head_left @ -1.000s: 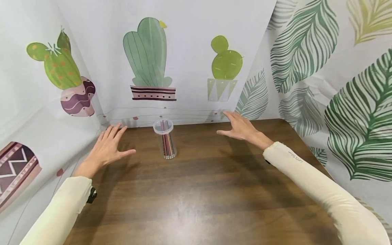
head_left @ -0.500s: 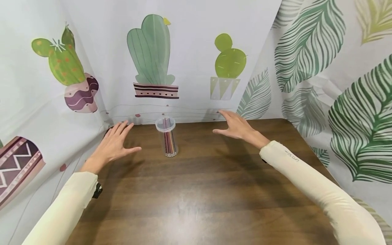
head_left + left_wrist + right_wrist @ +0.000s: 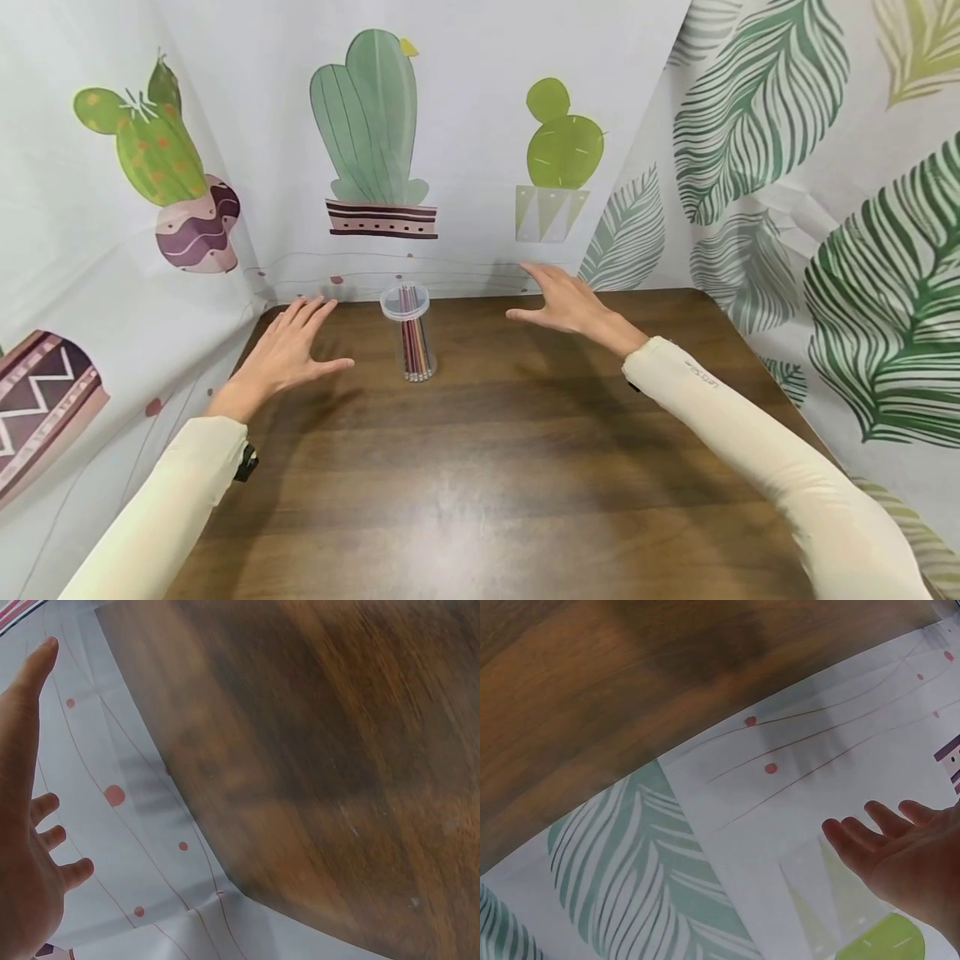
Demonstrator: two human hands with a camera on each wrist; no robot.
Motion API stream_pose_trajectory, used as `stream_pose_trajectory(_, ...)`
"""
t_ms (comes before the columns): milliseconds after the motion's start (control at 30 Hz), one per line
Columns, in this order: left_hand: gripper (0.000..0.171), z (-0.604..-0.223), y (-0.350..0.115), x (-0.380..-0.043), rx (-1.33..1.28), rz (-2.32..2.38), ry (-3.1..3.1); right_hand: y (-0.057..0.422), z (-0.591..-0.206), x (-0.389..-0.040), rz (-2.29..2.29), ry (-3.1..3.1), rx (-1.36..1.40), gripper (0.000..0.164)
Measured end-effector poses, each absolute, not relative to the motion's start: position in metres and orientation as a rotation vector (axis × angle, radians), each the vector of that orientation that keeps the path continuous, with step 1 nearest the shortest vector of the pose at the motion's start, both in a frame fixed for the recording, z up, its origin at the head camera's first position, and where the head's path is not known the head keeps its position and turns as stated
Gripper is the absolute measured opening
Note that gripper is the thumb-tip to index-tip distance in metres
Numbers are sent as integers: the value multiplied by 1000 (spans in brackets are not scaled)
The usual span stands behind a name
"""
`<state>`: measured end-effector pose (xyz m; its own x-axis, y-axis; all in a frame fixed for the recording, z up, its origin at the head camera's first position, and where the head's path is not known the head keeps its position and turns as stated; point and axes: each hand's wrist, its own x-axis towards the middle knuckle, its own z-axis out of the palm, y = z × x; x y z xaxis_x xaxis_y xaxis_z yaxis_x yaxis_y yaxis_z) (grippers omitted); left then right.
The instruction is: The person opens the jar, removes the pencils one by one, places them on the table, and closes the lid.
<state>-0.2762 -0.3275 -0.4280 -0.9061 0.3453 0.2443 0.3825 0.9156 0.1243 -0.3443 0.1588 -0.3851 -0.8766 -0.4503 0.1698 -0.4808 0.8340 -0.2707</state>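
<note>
A clear cylindrical jar (image 3: 406, 305) stands upright near the back of the table, its round translucent lid on top and several coloured pencils (image 3: 416, 348) inside. To its left, my left hand (image 3: 281, 354) hovers over the table with fingers spread and the thumb pointing toward the jar. On the other side, farther off, my right hand (image 3: 566, 303) is held in the air, thumb and fingers apart. Neither hand touches anything. The left wrist view shows the left hand (image 3: 26, 825) at its left edge, and the right wrist view shows the right hand (image 3: 907, 859); the jar is outside both.
The brown wooden table (image 3: 450, 467) reaches back to a white cloth backdrop (image 3: 472, 100) printed with cacti. A leaf-printed cloth (image 3: 750, 167) hangs along the right side. Both forearms wear cream sleeves (image 3: 720, 408), and a black band (image 3: 246, 462) shows at the left wrist.
Both hands have moved inward toward the jar, the left one rightward and the right one leftward. The jar stays standing; the whole view has shifted slightly.
</note>
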Motion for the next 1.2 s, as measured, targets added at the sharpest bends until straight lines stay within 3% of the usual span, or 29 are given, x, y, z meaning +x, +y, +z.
stream_pose_trajectory(1200, 110, -442, -300, -278, -664, -242, -2803, 106, -371, -341, 443, -2807, 915, 100)
